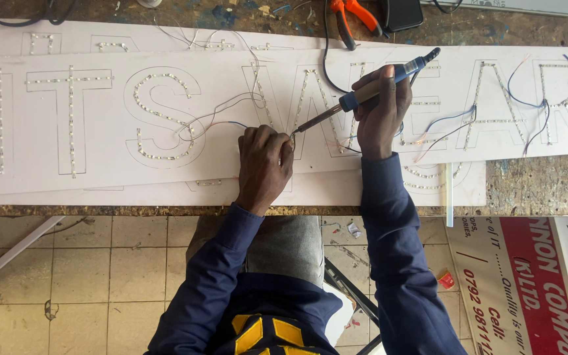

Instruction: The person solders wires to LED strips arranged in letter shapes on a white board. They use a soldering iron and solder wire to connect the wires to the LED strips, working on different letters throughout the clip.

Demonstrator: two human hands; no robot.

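- Right hand – grip wrapped round soldering iron, held like a pen, tip angled down-left to meet the joint.
- Left hand – fingers pinched on thin wires right at iron tip, steadying them.
- White sign panel w/ LED strips along letter outlines lies flat on counter.
- Orange pliers at far edge, well apart.

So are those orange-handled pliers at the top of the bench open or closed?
Open. The orange pliers lie on the workbench with their two handles spread apart; the nose end is cut off at the picture's top edge.
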